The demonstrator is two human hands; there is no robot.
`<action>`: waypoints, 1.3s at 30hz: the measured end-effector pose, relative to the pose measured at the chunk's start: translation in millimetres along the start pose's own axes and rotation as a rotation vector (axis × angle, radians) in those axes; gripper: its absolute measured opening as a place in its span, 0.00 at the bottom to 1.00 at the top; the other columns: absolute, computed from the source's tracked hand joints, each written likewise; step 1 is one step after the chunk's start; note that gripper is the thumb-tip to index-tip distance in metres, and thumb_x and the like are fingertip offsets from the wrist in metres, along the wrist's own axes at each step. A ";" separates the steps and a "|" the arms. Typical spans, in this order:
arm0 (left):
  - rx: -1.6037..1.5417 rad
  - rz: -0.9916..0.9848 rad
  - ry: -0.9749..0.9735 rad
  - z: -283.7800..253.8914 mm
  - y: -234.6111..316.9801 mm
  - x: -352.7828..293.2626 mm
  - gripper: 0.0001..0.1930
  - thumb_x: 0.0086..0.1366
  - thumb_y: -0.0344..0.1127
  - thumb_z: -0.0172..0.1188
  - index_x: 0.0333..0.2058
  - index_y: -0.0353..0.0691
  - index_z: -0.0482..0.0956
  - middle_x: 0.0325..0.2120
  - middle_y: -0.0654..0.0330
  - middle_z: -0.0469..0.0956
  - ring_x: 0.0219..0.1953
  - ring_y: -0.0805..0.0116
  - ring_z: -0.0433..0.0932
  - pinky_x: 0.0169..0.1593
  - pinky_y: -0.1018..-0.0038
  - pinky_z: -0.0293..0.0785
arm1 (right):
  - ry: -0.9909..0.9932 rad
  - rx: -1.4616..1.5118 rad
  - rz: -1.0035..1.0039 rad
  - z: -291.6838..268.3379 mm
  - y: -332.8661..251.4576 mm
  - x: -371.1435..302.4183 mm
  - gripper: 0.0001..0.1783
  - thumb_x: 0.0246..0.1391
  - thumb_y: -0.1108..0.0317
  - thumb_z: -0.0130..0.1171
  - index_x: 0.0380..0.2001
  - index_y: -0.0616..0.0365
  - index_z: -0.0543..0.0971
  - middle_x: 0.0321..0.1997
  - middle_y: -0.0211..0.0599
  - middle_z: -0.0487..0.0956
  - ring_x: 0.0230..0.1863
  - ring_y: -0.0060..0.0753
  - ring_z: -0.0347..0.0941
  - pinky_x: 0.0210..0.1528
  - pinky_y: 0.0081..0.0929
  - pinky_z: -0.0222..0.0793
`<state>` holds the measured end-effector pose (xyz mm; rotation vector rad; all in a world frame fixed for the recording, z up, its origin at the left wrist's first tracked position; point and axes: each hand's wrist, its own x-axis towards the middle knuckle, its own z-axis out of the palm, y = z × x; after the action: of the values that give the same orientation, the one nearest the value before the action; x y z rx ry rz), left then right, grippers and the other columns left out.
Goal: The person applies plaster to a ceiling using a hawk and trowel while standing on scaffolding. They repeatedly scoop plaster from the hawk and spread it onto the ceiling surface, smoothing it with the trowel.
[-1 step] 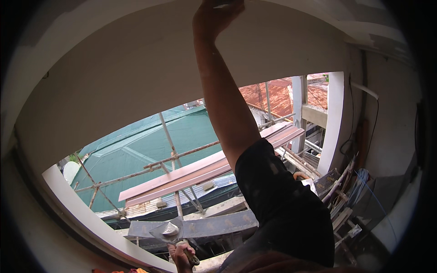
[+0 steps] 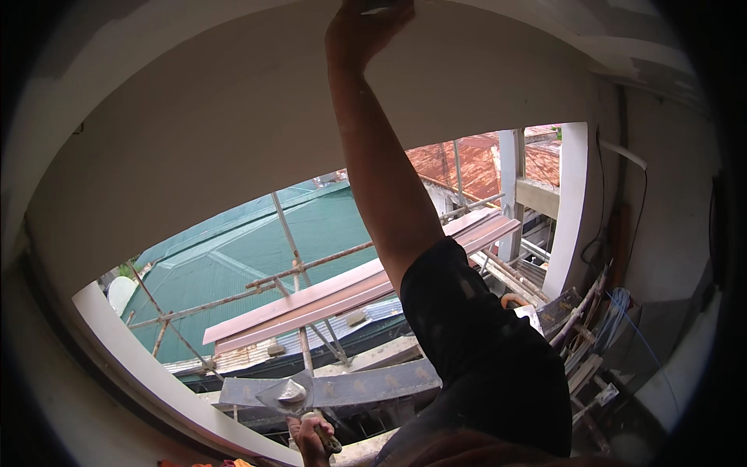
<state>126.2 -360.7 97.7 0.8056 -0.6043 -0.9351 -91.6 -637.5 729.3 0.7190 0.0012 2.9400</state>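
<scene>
Low in the view, my left hand (image 2: 311,442) is closed round the handle of a trowel (image 2: 272,395). Its grey, pointed blade carries a lump of white paste (image 2: 292,391). My right arm, in a black sleeve, stretches straight up across the middle of the view. At the top edge, against the pale upper wall (image 2: 233,117), my right hand (image 2: 366,33) is closed on a dark thing with a bright glint. The frame cuts that thing off, so its kind does not show.
Below the wall is a wide opening with a white edge (image 2: 572,202). Beyond it stand rusty scaffold pipes (image 2: 323,268), long pinkish panels (image 2: 303,305) and a green roof (image 2: 257,249). At right lie bundled blue wire (image 2: 615,311) and sticks; a black cable (image 2: 643,206) hangs there.
My raised right hand and forearm have shifted very slightly to the left. My left hand and the trowel stay where they were.
</scene>
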 end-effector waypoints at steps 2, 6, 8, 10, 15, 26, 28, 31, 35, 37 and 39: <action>-0.002 -0.034 0.036 9.5 0.8 2.4 0.06 0.60 0.30 0.48 0.34 0.34 0.65 0.15 0.53 0.69 0.15 0.62 0.71 0.20 0.68 0.73 | -0.022 0.010 0.003 3.4 -11.6 -11.2 0.36 0.55 0.69 0.62 0.66 0.66 0.63 0.65 0.58 0.66 0.66 0.59 0.62 0.68 0.51 0.61; -0.003 -0.149 -0.046 65.3 17.6 12.8 0.25 0.60 0.29 0.46 0.57 0.40 0.58 0.19 0.55 0.69 0.16 0.66 0.69 0.19 0.72 0.71 | -0.052 -0.005 -0.038 6.9 -16.6 -23.5 0.35 0.55 0.71 0.61 0.66 0.66 0.63 0.63 0.58 0.67 0.66 0.60 0.63 0.68 0.51 0.61; 0.037 -0.286 -0.155 86.8 4.3 38.1 0.20 0.61 0.30 0.46 0.53 0.39 0.60 0.20 0.53 0.70 0.16 0.65 0.69 0.20 0.71 0.71 | -0.118 0.018 -0.017 -1.1 -26.3 -29.1 0.35 0.56 0.72 0.58 0.66 0.67 0.63 0.64 0.58 0.68 0.66 0.58 0.64 0.69 0.49 0.60; 0.049 -0.392 -0.367 120.1 -15.2 67.6 0.16 0.62 0.30 0.47 0.49 0.38 0.62 0.21 0.52 0.70 0.17 0.64 0.69 0.21 0.72 0.71 | -0.244 0.087 0.059 -27.6 -37.2 -35.8 0.27 0.59 0.71 0.57 0.61 0.67 0.67 0.58 0.52 0.73 0.58 0.48 0.68 0.63 0.42 0.63; -0.194 -0.724 -0.674 183.9 -37.1 87.0 0.22 0.64 0.31 0.47 0.57 0.38 0.62 0.21 0.53 0.70 0.13 0.69 0.66 0.17 0.77 0.65 | -0.925 0.027 0.356 -212.7 -79.7 -27.3 0.15 0.68 0.64 0.54 0.47 0.66 0.79 0.40 0.41 0.82 0.42 0.26 0.76 0.45 0.27 0.70; -0.654 -1.115 -1.162 321.2 -50.1 86.5 0.27 0.68 0.31 0.42 0.66 0.39 0.55 0.17 0.54 0.68 0.07 0.72 0.62 0.09 0.78 0.60 | -1.474 -0.669 0.478 -528.1 -79.5 58.1 0.15 0.64 0.72 0.60 0.54 0.57 0.81 0.44 0.40 0.86 0.43 0.33 0.81 0.50 0.29 0.75; -0.630 -1.098 -1.180 336.7 -52.3 89.7 0.28 0.68 0.30 0.42 0.67 0.39 0.54 0.17 0.53 0.67 0.08 0.71 0.62 0.09 0.78 0.60 | -1.506 -0.699 0.541 -534.4 -71.5 66.6 0.16 0.63 0.75 0.59 0.53 0.56 0.82 0.46 0.43 0.85 0.47 0.39 0.82 0.53 0.30 0.75; -0.677 -0.999 -1.227 356.1 -44.2 91.9 0.33 0.66 0.28 0.42 0.70 0.46 0.51 0.20 0.47 0.68 0.10 0.71 0.62 0.09 0.79 0.60 | -1.632 -0.606 0.432 -555.3 -43.3 82.6 0.18 0.60 0.77 0.58 0.53 0.56 0.82 0.47 0.45 0.85 0.47 0.46 0.82 0.54 0.32 0.75; -0.559 -0.606 -1.078 413.8 3.1 120.1 0.33 0.63 0.28 0.44 0.69 0.49 0.54 0.37 0.43 0.71 0.13 0.70 0.67 0.10 0.77 0.67 | -1.392 -0.864 0.670 -591.7 0.1 90.8 0.14 0.65 0.70 0.57 0.51 0.59 0.81 0.41 0.39 0.85 0.40 0.31 0.79 0.48 0.30 0.73; -0.484 -0.521 -1.040 454.9 32.5 143.4 0.30 0.63 0.29 0.46 0.66 0.48 0.59 0.22 0.52 0.71 0.13 0.71 0.67 0.11 0.78 0.67 | -1.160 -0.904 0.810 -587.2 13.1 97.9 0.14 0.67 0.66 0.57 0.51 0.62 0.81 0.41 0.35 0.85 0.40 0.25 0.77 0.48 0.28 0.72; -0.455 -0.485 -1.141 499.0 69.1 169.8 0.30 0.65 0.30 0.45 0.66 0.38 0.57 0.42 0.45 0.68 0.15 0.71 0.68 0.13 0.79 0.72 | -1.012 -0.796 0.850 -583.8 24.9 96.0 0.15 0.67 0.65 0.57 0.50 0.63 0.81 0.43 0.32 0.84 0.43 0.22 0.76 0.50 0.25 0.70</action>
<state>-137.2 -651.7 456.2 -0.0885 -1.1278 -1.9114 -447.6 -636.1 256.0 2.2260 -1.7488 2.2852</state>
